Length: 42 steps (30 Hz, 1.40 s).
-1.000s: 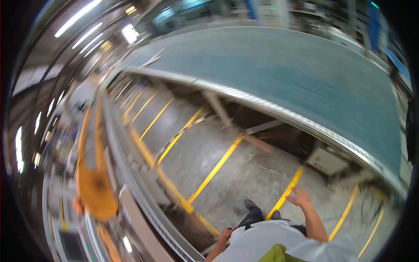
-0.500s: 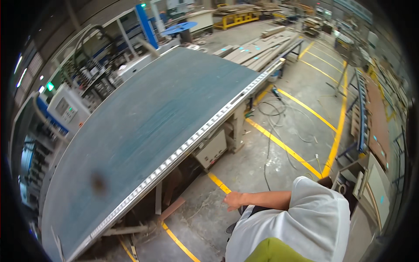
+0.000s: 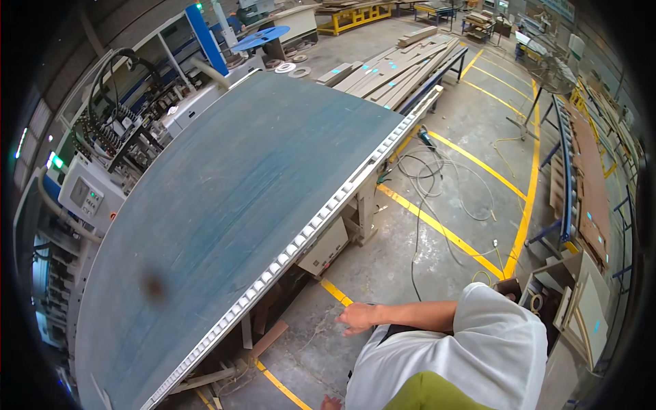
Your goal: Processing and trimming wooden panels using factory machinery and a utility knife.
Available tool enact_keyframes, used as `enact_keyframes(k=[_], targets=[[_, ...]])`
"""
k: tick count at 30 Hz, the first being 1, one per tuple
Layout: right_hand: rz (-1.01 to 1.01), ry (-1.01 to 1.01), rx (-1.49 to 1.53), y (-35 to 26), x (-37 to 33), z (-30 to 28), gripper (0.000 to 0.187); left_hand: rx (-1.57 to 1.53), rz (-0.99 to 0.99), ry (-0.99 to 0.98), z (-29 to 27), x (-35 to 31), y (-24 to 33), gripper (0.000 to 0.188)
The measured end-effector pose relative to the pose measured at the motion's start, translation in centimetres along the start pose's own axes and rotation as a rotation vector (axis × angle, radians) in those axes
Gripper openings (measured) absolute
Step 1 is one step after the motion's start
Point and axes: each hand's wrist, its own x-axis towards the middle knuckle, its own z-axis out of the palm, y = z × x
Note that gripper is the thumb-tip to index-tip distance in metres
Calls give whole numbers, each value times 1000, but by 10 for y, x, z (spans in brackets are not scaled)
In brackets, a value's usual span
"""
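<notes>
My right hand (image 3: 359, 318) hangs over the floor in front of my white shirt, its forearm reaching left from the sleeve. Its fingers are loosely bent and apart, with nothing visible in them. At the lower edge only a small part of my left hand (image 3: 331, 403) shows; its fingers are mostly cut off. Both hands are apart from the wide conveyor belt (image 3: 232, 178), dark blue-green, which stretches across the left and middle. A row of white blocks (image 3: 294, 247) runs along the belt's near side. Under it, nearest my right hand, is a pale metal box (image 3: 324, 251).
Boards (image 3: 389, 75) lie stacked beyond the belt. A corded tool (image 3: 426, 137) and looped cable (image 3: 437, 181) lie on the floor among yellow lines (image 3: 478, 166). Machinery with a control panel (image 3: 89, 195) stands at left; a rack with brown panels (image 3: 588, 184) and a cabinet (image 3: 553, 287) stand at right.
The view has shifted slightly, and the belt looks nearer. My right hand sits a little further left. Part of my left hand has come into view at the lower edge.
</notes>
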Motion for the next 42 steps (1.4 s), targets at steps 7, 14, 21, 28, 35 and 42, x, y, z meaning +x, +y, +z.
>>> enact_keyframes(k=[7, 14, 21, 28, 35, 42], targets=[[-9, 71, 159, 32, 25, -71, 49, -212, -105, 70, 50, -44, -20, 53], [-136, 256, 418, 5, 69, -99, 23, -451, -256, 218, 52, -84, -60, 49], [-315, 316, 468, -89, 148, -84, 10, -717, -225, 346, 69, -74, -64, 55], [-519, 129, 450, -218, 221, -38, 9, -737, -231, 466, 51, -44, -121, 62], [-633, 64, 386, -303, 286, -9, 9, -927, -493, 482, -5, -32, -176, 37], [-577, 73, 389, -338, 369, -1, 12, -937, -559, 418, -70, -4, -147, 38]])
